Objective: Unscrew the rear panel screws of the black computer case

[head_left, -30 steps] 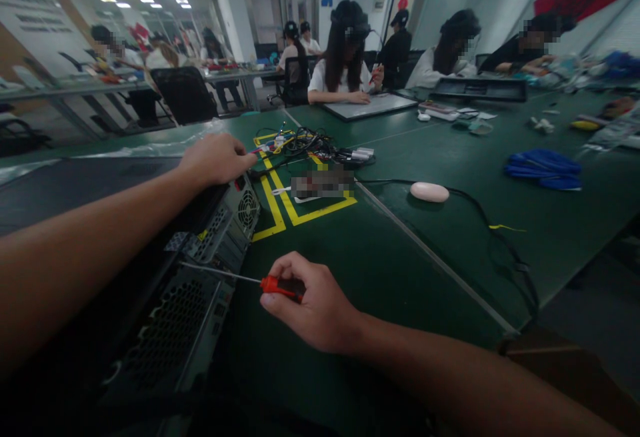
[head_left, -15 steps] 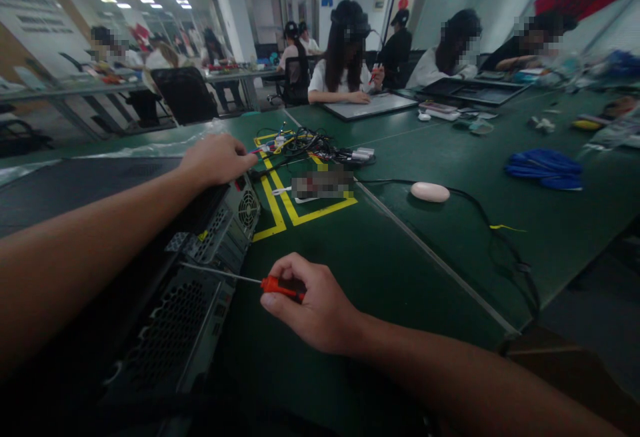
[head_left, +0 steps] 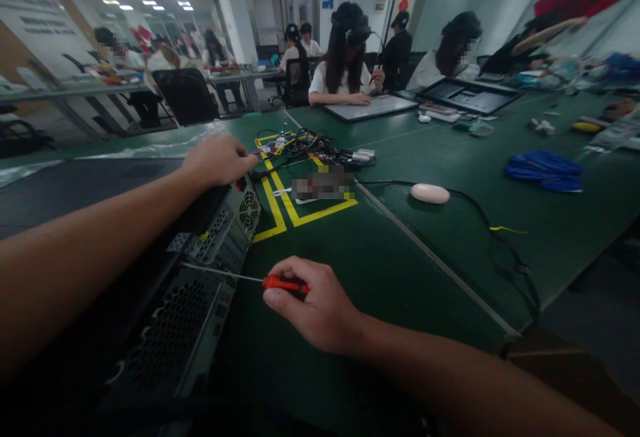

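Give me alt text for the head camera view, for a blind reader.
The right hand holds a red-handled screwdriver with its tip at the back of a computer case on a green table; the left hand rests on top of it. Other people sit farther along.

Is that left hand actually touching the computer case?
Touching. The head view shows the left hand resting on the computer case, at its far top edge.

Dim foreground, bright ceiling strip lights, wide-angle edge distortion, soft background.
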`<move>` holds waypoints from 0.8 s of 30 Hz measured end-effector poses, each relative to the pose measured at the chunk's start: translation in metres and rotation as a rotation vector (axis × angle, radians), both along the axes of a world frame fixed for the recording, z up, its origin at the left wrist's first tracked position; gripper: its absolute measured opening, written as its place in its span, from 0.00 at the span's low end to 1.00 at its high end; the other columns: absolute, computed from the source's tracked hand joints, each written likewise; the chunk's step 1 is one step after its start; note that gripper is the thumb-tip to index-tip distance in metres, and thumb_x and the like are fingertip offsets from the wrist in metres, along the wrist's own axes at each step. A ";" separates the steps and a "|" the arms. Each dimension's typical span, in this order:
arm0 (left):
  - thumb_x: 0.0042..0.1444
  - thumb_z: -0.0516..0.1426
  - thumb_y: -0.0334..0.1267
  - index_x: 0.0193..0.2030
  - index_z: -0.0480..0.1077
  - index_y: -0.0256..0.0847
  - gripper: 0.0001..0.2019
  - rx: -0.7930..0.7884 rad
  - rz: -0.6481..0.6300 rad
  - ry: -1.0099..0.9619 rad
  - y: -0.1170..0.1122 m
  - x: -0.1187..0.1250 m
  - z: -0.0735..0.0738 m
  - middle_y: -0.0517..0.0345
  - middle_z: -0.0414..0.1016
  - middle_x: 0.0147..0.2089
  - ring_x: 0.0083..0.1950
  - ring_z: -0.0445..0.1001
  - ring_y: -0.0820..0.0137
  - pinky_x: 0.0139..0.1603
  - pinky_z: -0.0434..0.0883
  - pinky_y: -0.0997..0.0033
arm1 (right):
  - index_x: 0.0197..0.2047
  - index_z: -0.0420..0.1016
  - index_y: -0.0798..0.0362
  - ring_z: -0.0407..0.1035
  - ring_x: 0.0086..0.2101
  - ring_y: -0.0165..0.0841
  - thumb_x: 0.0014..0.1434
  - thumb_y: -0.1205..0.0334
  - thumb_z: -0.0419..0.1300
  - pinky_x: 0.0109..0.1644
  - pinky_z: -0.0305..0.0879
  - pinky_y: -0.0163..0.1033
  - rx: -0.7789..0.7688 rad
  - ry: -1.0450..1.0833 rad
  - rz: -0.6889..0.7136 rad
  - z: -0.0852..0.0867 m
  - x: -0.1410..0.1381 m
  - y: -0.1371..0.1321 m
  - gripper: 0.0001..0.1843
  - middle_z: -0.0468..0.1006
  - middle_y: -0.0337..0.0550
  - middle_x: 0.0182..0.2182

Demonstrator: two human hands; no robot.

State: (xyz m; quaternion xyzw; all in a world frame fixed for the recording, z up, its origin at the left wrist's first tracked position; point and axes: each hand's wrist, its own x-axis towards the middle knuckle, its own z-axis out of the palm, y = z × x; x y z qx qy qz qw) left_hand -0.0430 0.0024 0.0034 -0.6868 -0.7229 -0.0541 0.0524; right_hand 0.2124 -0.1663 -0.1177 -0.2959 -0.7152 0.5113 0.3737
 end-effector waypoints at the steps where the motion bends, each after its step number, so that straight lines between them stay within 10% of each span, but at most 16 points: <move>1: 0.64 0.57 0.64 0.59 0.95 0.45 0.34 0.009 -0.002 -0.014 0.001 -0.001 0.000 0.33 0.93 0.56 0.60 0.86 0.32 0.56 0.80 0.42 | 0.46 0.83 0.49 0.77 0.39 0.37 0.73 0.52 0.72 0.50 0.73 0.43 0.010 0.004 0.003 0.000 0.000 0.000 0.10 0.84 0.40 0.39; 24: 0.79 0.53 0.55 0.66 0.91 0.35 0.32 -0.041 0.000 0.046 -0.010 0.007 0.006 0.36 0.90 0.63 0.58 0.83 0.49 0.54 0.73 0.54 | 0.47 0.74 0.46 0.70 0.32 0.33 0.70 0.54 0.73 0.40 0.66 0.40 -0.055 -0.003 0.043 0.003 0.000 -0.002 0.13 0.76 0.33 0.34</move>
